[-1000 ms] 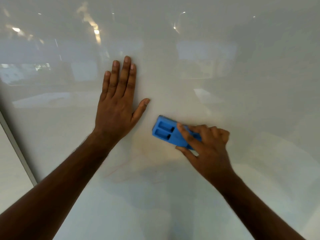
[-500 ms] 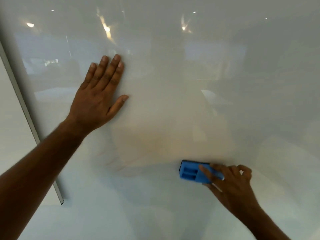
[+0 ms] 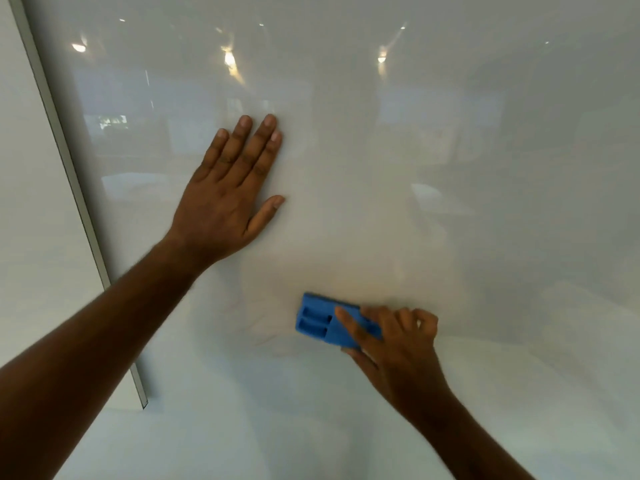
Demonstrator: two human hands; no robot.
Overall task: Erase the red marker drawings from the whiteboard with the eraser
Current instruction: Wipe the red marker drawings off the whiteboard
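No brand, label or readable writing shows on anything in view. The whiteboard (image 3: 450, 202) is glossy and fills nearly the whole view, mirroring ceiling lights and the dim shapes of a room; a thin grey metal frame strip (image 3: 69, 174) runs slantwise down its left side, with a plain pale wall (image 3: 31, 237) beyond it. Only faint pinkish smears (image 3: 263, 332) of red marker show on the board, just left of the eraser. The left hand (image 3: 225, 202) lies flat on the board, up and to the left of the eraser, its four fingers straight and close together and the thumb spread aside. The right hand (image 3: 398, 344) grips the blue eraser (image 3: 323, 322) against the board: the forefinger stretches along its back, the other fingers curl over its upper edge, and the thumb is tucked under its lower edge.
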